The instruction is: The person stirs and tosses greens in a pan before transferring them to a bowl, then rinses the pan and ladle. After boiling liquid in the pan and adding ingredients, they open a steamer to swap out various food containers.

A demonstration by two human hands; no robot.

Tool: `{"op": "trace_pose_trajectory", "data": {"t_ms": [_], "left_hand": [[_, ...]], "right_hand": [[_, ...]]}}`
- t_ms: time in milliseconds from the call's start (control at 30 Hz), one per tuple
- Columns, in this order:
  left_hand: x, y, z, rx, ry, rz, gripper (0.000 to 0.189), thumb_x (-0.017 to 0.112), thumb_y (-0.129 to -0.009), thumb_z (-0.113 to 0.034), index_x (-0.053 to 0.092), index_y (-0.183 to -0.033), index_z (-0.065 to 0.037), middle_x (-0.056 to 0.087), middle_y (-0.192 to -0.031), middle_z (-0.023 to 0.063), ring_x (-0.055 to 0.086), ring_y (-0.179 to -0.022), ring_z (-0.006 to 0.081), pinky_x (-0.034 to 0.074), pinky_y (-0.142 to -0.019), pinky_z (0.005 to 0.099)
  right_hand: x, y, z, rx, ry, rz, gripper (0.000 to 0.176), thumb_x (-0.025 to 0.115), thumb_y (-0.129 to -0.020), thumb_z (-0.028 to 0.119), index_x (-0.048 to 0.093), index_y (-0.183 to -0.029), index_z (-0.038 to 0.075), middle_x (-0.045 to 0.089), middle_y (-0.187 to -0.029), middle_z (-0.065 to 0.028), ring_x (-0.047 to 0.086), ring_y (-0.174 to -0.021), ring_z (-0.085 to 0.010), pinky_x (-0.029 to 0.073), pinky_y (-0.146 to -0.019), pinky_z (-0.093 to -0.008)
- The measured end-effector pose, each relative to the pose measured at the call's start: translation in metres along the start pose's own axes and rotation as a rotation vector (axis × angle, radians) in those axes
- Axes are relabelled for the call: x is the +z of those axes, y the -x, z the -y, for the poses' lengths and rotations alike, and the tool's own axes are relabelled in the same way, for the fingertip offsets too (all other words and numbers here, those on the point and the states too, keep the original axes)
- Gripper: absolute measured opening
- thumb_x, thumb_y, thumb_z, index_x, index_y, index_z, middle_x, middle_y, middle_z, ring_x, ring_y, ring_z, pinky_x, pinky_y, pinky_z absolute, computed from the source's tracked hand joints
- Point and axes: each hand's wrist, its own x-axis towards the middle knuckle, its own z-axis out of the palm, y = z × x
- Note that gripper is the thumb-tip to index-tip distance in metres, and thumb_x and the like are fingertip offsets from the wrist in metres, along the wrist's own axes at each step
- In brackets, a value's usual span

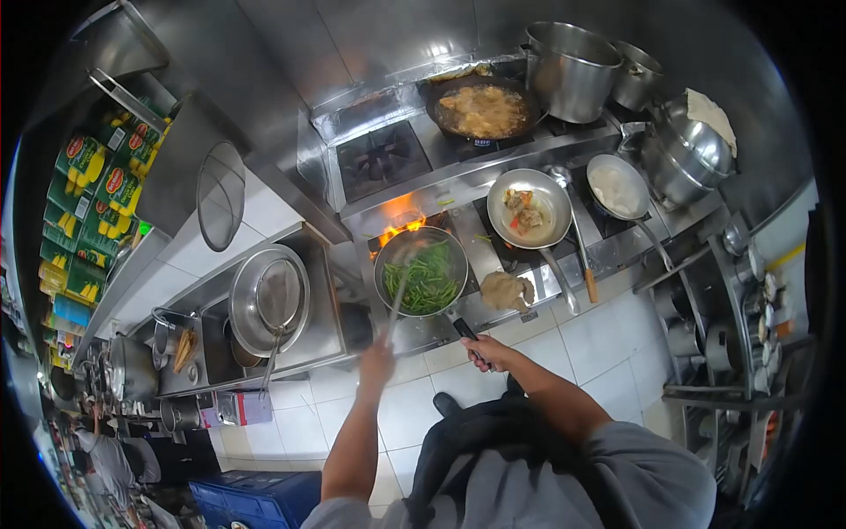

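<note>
My right hand (487, 353) is closed around the black handle (464, 329) of a frying pan (457, 256) on the front-left burner. Cut green vegetables (421, 280), long and thin like green beans, fill much of the pan. Orange flames (401, 225) rise at its far-left rim. In my left hand (377, 360), blurred by motion, is a long-handled cooking utensil (399, 295). The utensil reaches into the vegetables, which hide its head. A crumpled beige cloth (507, 291) lies just right of the pan, on the stove's front edge.
A pan with food pieces (530, 208) and a pan with pale contents (619, 187) stand to the right. Behind them, a wok (483, 108) holds frying food beside a tall pot (573, 72). Steel bowls (269, 300) sit over the left sink; shelving (705, 335) stands at right.
</note>
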Motion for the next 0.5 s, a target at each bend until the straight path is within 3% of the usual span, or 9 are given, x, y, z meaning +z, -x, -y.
{"op": "trace_pose_trajectory", "data": {"t_ms": [67, 133, 233, 333, 433, 500], "left_hand": [[-0.027, 0.034, -0.027, -0.015, -0.08, 0.049, 0.047, 0.059, -0.093, -0.021, 0.055, -0.139, -0.023, 0.068, -0.096, 0.0271, 0.066, -0.088, 0.0441, 0.052, -0.077, 0.0516], [-0.062, 0.067, -0.056, -0.128, -0.296, 0.234, 0.054, 0.055, -0.092, -0.018, 0.046, -0.145, -0.024, 0.069, -0.097, 0.0208, 0.067, -0.086, 0.0414, 0.052, -0.074, 0.0544], [-0.068, 0.091, -0.035, -0.156, -0.223, 0.283, 0.049, 0.052, -0.094, -0.018, 0.05, -0.142, -0.025, 0.069, -0.096, 0.0222, 0.067, -0.087, 0.0423, 0.051, -0.074, 0.0546], [-0.032, 0.045, -0.03, -0.087, 0.092, -0.017, 0.038, 0.053, -0.093, -0.02, 0.061, -0.13, -0.016, 0.067, -0.091, 0.0262, 0.065, -0.086, 0.046, 0.052, -0.073, 0.0548], [-0.002, 0.058, -0.039, -0.064, -0.129, 0.059, 0.044, 0.058, -0.093, -0.018, 0.057, -0.137, -0.018, 0.067, -0.094, 0.0264, 0.065, -0.09, 0.0452, 0.052, -0.075, 0.0518], [-0.047, 0.069, -0.061, -0.137, -0.228, 0.119, 0.046, 0.058, -0.093, -0.018, 0.056, -0.138, -0.02, 0.068, -0.092, 0.0248, 0.065, -0.088, 0.0443, 0.052, -0.075, 0.0521]], "right_hand": [[-0.003, 0.002, 0.006, 0.003, -0.005, -0.001, 0.031, 0.059, -0.099, 0.038, 0.045, -0.085, 0.013, 0.047, -0.065, 0.0, 0.042, -0.046, -0.0093, 0.031, -0.036, -0.0259], [-0.01, -0.002, 0.01, 0.008, -0.004, 0.005, 0.032, 0.059, -0.098, 0.04, 0.045, -0.086, 0.014, 0.046, -0.065, 0.0001, 0.042, -0.046, -0.0092, 0.031, -0.037, -0.0256], [-0.012, 0.0, 0.002, -0.023, 0.023, 0.063, 0.031, 0.06, -0.097, 0.044, 0.047, -0.092, 0.017, 0.047, -0.068, 0.0008, 0.041, -0.046, -0.0083, 0.032, -0.038, -0.0241], [-0.014, -0.007, 0.003, 0.008, 0.053, 0.02, 0.032, 0.059, -0.097, 0.046, 0.045, -0.09, 0.018, 0.046, -0.067, 0.0022, 0.039, -0.046, -0.0064, 0.03, -0.038, -0.0231], [-0.017, 0.003, 0.01, 0.023, 0.081, 0.03, 0.033, 0.059, -0.096, 0.047, 0.045, -0.09, 0.018, 0.045, -0.067, 0.0032, 0.04, -0.047, -0.0055, 0.03, -0.038, -0.023], [-0.024, 0.003, 0.016, -0.005, 0.061, 0.057, 0.033, 0.06, -0.096, 0.047, 0.045, -0.089, 0.018, 0.045, -0.066, 0.0033, 0.04, -0.047, -0.0059, 0.03, -0.038, -0.0234]]}}
